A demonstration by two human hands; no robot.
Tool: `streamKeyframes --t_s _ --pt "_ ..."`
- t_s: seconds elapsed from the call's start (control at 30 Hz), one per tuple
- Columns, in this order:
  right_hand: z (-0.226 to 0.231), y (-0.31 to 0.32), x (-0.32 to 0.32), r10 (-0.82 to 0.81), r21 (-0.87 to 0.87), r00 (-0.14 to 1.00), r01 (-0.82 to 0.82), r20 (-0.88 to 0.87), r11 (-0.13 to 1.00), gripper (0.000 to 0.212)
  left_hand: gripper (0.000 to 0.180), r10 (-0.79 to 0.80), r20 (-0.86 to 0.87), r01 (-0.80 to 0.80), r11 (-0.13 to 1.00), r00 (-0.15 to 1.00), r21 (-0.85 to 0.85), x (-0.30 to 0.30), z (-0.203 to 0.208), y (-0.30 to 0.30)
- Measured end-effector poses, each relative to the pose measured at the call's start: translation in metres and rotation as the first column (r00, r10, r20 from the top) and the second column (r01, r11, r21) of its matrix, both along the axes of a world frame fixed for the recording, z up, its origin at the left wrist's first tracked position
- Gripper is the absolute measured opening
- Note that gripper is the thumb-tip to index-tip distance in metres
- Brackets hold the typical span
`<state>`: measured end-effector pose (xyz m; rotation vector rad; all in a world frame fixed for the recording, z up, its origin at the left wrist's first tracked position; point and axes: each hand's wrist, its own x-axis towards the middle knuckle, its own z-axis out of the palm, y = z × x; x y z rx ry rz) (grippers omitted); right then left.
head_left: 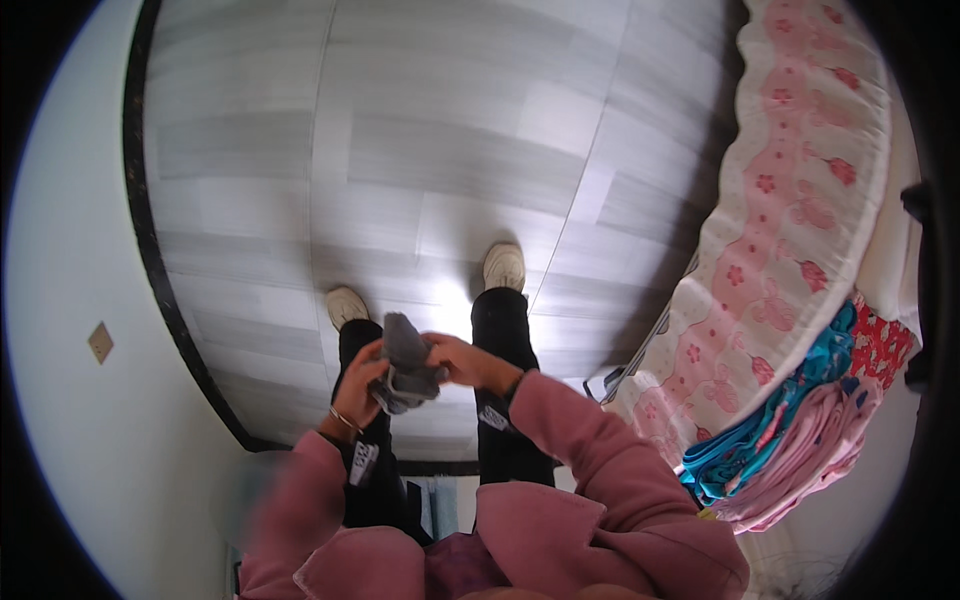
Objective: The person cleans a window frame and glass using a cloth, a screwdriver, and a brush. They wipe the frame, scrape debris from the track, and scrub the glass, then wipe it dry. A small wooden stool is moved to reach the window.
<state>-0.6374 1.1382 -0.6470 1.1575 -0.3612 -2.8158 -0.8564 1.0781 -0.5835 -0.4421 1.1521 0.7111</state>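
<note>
In front of my legs I hold a bundled grey sock [405, 345], with one rounded end pointing up and the rest bunched below. Around its lower left side, the fingers of my left hand [360, 388] are closed. My right hand [457, 360] grips it from the right, thumb and fingers pressed to the cloth. Part of the bundle is hidden behind my fingers. A bracelet circles my left wrist, and a dark band shows on the right one.
On the right is a bed with a pink and white floral cover [770, 220]. Folded pink cloth [810, 450] and teal cloth [735, 455] are piled on its near end. A white wall [90, 430] with an outlet plate [101, 342] runs along the left. Grey tiles [420, 130] cover the floor.
</note>
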Motion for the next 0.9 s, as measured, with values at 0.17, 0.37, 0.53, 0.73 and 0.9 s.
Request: streamKeyframes --t_s 0.17,0.37,0.53,0.73,0.9 --pt "0.169 0.048 0.04 -0.353 -0.056 0.935 0.352 -0.025 0.934 0.058 0.051 -0.072 -0.016 0.074 0.977 0.997 0.201 0.044 0.155 0.076" --pt "0.354 0.162 0.074 -0.406 0.16 0.895 0.435 -0.185 0.886 0.056 0.048 -0.023 -0.053 0.04 0.935 0.998 0.351 0.082 0.331 0.178" --pt "0.425 0.273 0.046 -0.348 0.301 0.911 0.403 -0.22 0.864 0.059 0.05 0.059 -0.077 -0.005 0.825 0.995 0.566 0.064 0.397 0.273" --pt "0.46 0.426 -0.021 -0.251 0.454 0.95 0.31 -0.187 0.835 0.06 0.055 -0.03 -0.087 0.083 0.708 0.996 0.701 -0.017 0.427 0.421" --pt "0.485 0.556 -0.053 -0.353 0.537 0.929 0.356 -0.112 0.765 0.063 0.064 -0.146 -0.042 0.133 0.698 0.988 0.703 -0.055 0.446 0.57"
